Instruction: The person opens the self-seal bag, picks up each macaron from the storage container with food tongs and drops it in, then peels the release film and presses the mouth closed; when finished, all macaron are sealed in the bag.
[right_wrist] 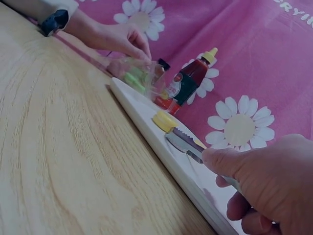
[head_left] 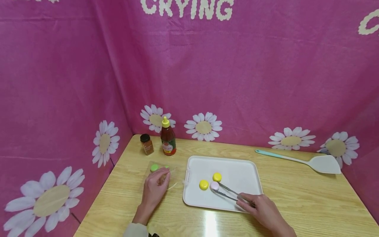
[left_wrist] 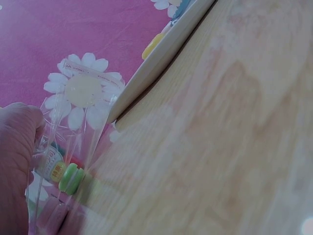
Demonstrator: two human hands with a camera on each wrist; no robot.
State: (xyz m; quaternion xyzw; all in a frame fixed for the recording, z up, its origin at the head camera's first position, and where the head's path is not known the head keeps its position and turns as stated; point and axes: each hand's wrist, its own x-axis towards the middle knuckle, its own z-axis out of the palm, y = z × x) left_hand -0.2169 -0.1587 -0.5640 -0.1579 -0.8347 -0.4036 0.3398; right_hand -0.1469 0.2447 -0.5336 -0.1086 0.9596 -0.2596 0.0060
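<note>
My right hand (head_left: 263, 209) grips metal tongs (head_left: 232, 192) over the white tray (head_left: 237, 168). The tongs' tips lie at either side of a pale pink macaron (head_left: 214, 186), which sits on the tray beside two yellow macarons (head_left: 204, 184). To the left of the tray, my left hand (head_left: 155, 184) pinches the upper edge of a clear plastic bag (left_wrist: 73, 117), holding it up. Green macarons (head_left: 154, 168) show in the bag, partly behind the left hand; one green macaron (left_wrist: 72, 179) appears in the left wrist view near the table.
Behind the bag stand a sauce bottle (head_left: 168, 140) with a yellow cap and a small spice jar (head_left: 147, 144) with a black lid. A white spatula (head_left: 324, 164) with a mint handle lies at the back right. A pink floral cloth (head_left: 237, 82) hangs around the table.
</note>
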